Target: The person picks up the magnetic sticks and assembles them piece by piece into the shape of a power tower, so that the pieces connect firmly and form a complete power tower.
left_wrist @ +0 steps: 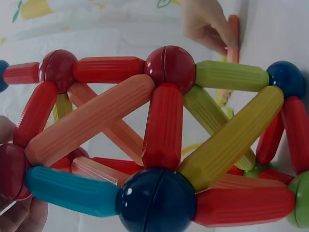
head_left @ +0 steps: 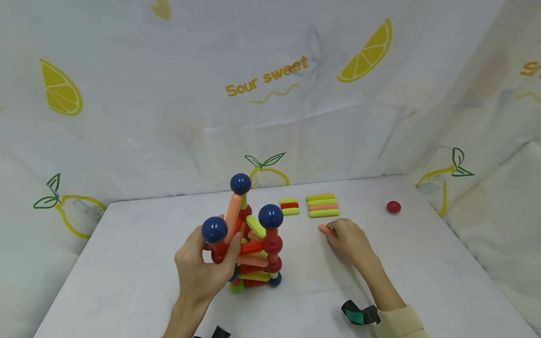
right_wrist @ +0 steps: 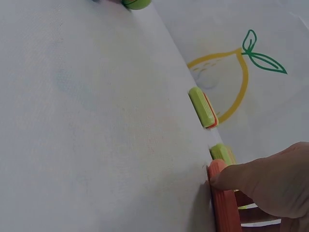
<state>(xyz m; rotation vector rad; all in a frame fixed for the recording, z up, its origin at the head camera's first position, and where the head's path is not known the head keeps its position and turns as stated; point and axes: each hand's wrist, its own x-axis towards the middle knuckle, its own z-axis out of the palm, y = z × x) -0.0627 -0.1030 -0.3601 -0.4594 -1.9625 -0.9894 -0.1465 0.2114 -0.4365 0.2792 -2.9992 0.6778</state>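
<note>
My left hand (head_left: 207, 263) grips an upright tower of magnetic rods and balls (head_left: 253, 274) by its left side, thumb over the near face. Dark blue balls (head_left: 270, 216) top its three upper corners. The left wrist view shows the lattice up close, with red rods (left_wrist: 164, 128), a teal rod (left_wrist: 72, 190) and a dark blue ball (left_wrist: 157, 200); fingers (left_wrist: 29, 212) show at its lower left. To the right, my right hand (head_left: 350, 240) pinches a salmon-orange magnetic rod (head_left: 325, 229) low at the table. Its thumb lies along that rod (right_wrist: 223, 203) in the right wrist view.
Behind the right hand lies a row of long yellow, green and orange rods (head_left: 323, 213). Left of it sits a group of shorter green and red rods (head_left: 289, 211). A red ball (head_left: 393, 207) lies far right on the white table (head_left: 139, 263). A lemon-print cloth (head_left: 169, 141) hangs behind.
</note>
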